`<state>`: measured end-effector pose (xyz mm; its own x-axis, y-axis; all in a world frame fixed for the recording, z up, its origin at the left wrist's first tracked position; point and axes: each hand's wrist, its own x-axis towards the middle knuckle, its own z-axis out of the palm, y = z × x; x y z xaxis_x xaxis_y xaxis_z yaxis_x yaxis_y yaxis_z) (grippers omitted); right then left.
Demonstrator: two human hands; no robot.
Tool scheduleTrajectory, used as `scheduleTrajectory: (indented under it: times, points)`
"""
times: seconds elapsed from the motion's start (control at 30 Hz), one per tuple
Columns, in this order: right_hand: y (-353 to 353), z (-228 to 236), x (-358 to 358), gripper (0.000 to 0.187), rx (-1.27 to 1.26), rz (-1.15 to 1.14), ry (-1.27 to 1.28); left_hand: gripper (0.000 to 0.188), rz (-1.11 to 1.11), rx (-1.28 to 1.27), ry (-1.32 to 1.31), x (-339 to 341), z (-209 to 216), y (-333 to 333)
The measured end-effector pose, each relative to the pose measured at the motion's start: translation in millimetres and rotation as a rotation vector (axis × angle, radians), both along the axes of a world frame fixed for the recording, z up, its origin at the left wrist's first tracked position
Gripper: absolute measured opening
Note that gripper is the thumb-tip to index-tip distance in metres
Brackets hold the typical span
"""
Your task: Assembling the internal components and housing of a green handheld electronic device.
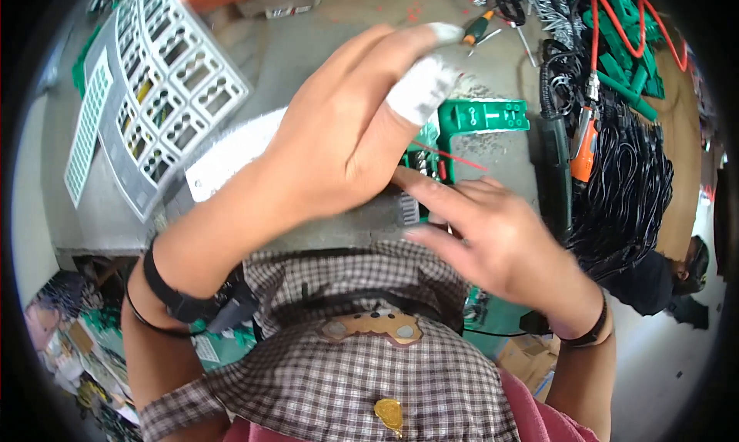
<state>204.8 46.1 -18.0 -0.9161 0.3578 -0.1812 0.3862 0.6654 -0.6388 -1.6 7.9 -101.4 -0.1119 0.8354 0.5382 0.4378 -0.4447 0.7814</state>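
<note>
A small green plastic housing [448, 151] with metal parts and a red wire [462, 161] inside lies at the table's near edge, partly hidden by my hands. My left hand [327, 130] is raised over its left side, with white coverings on the thumb and a fingertip. Those tips stand apart, and nothing shows between them. My right hand [493, 230] grips the near end of the housing, index finger on top and thumb toward me, beside a grey ribbed piece [409, 210]. The right fingertips are partly hidden.
Left stands a grey slotted tray [188, 80] beside a green perforated strip [88, 126]. A screwdriver [478, 29] and loose screws [543, 11] lie at the back. To the right are an orange-and-black power screwdriver [585, 146], black cables [627, 188], green plastic parts [627, 53] and a person [654, 280].
</note>
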Motion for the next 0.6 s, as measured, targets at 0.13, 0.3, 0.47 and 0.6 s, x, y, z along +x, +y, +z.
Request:
scheduleTrajectory:
  times: [0.13,0.3,0.47,0.6]
  points:
    - [56.0,-7.7,21.3,0.023,0.135,-0.389,0.254,0.041,0.142,-0.265,0.520,2.8,23.8,-27.7]
    - [74.9,-44.4,-6.1,0.020,0.329,-0.355,0.260,0.046,0.064,-0.313,0.524,8.5,14.5,-23.2]
    - [71.2,-41.1,-25.4,0.019,0.345,-0.230,0.444,0.045,0.033,-0.252,0.456,5.8,8.2,-24.8]
    - [70.7,-40.2,-12.0,0.028,0.170,-0.259,0.501,0.046,0.032,-0.465,0.242,5.8,19.4,-24.4]
